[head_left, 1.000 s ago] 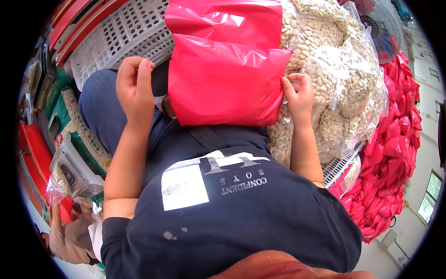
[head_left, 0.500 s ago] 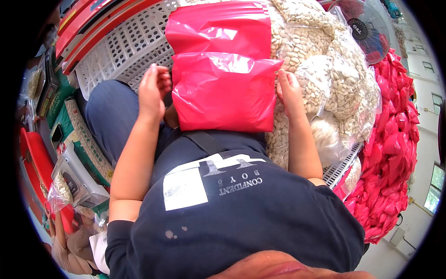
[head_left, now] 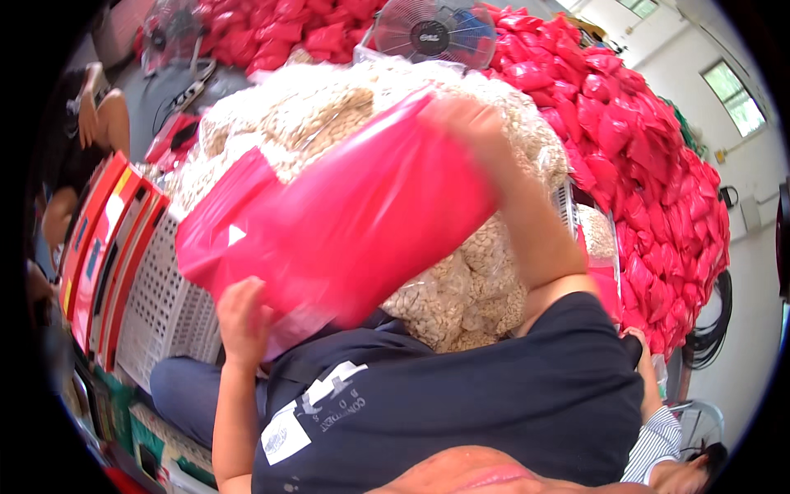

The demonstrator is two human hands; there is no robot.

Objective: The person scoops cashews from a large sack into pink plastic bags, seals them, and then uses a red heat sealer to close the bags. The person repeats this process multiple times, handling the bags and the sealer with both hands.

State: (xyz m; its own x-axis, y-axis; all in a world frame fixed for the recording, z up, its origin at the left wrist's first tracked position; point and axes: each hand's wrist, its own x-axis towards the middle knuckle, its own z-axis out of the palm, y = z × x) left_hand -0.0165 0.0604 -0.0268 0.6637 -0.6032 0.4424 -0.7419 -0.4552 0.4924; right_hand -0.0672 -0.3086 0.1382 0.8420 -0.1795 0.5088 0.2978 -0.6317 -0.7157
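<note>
A glossy pink plastic bag [head_left: 387,214] hangs tilted in front of me, smeared by motion. My right hand [head_left: 467,123] grips its upper right end, and the fingers there are blurred. My left hand [head_left: 244,319] is beside the lower left of the pink plastic, thumb apart from the fingers, with no firm hold visible. More flat pink bags [head_left: 216,221] lie at the left, partly behind the raised one. Beyond and below it are clear bags of pale flat seeds [head_left: 461,292].
A white perforated crate [head_left: 156,305] stands at the left beside red boards [head_left: 103,255]. Pink filled bags [head_left: 634,156] are heaped at the right, more at the back. A fan [head_left: 429,37] stands behind the seed bags. Other people are at the far left and lower right.
My right hand has taken hold of the pink bag and raised and tilted it up to the right. My left hand is now lower beside it. The whole view has turned.
</note>
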